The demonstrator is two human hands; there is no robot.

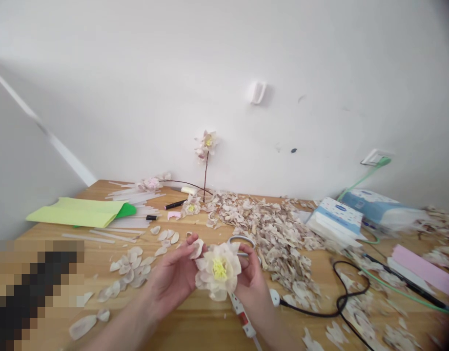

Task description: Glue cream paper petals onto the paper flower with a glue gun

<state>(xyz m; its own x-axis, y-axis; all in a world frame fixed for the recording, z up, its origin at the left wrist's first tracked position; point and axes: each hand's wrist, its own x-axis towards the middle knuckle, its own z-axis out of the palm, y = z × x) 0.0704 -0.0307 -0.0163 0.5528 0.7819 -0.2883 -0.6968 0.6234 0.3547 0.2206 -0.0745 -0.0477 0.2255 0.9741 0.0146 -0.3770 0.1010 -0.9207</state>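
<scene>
The left hand point(169, 278) pinches a loose petal point(197, 248) between thumb and fingers, pressing it to the edge of the pale flower point(219, 270). The right hand point(250, 275) holds the flower from behind, its fingers curled together and partly hidden by the bloom. Just behind the flower lie scissors point(241, 240), their blades out of sight. Farther right of it sit two blue-and-white packets point(336, 219), apparently holding white sheets, their labels too blurred to read. Petal scraps point(272, 239) lie heaped between them and the flower. Left of the flower, a pixelated patch point(34, 292) hides whatever is there.
</scene>
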